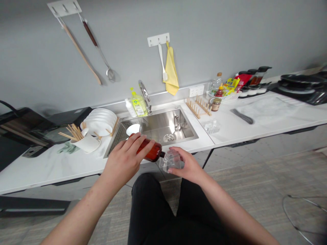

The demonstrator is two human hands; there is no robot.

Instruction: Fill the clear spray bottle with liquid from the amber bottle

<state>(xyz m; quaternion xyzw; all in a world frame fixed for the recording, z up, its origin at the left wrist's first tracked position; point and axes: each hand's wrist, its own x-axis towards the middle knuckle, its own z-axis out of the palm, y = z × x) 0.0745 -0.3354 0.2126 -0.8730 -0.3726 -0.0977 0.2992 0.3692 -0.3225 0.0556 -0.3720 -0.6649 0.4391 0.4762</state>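
Observation:
My left hand [127,154] is wrapped over a brown bottle [153,152], which lies tilted with its dark neck pointing right. In my right hand [187,165] is a clear plastic container [170,161], held between the thumb and fingers. The bottle's mouth meets the container's near upper side; whether liquid flows between them I cannot tell. Both things are above the counter's front edge, just in front of the sink [190,136]. A white bowl [133,129] sits in the sink's left part, partly behind my left hand.
Behind the sink stand a faucet [144,93] and a green soap bottle [139,104]. To the left are stacked white plates [99,119] and a white jug [88,144] with chopsticks. A wooden rack [199,107], a jar [216,104] and clear plastic pieces [212,126] are on the right.

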